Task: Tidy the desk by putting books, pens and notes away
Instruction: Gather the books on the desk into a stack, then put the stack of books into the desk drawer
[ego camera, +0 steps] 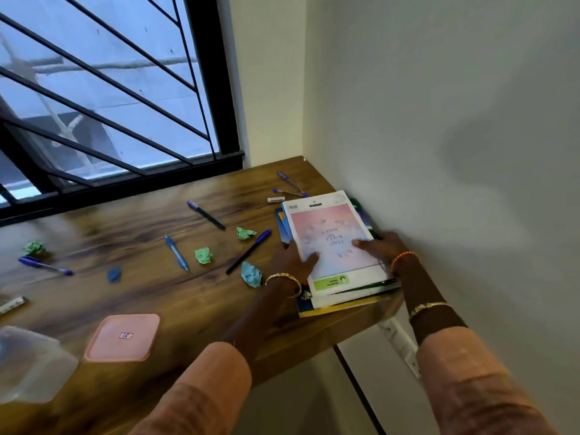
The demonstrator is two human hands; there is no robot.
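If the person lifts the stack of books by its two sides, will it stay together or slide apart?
The stack of books is uneven, with edges sticking out, so lower books may slip. The top pink cover looks glossy, probably slippery. The left hand and right hand grip opposite sides, which should help; several books likely weigh a fair amount.

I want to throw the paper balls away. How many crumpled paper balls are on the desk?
5: far-left green ball, dark blue ball, middle green ball, green ball near the books, light blue ball by the left hand.
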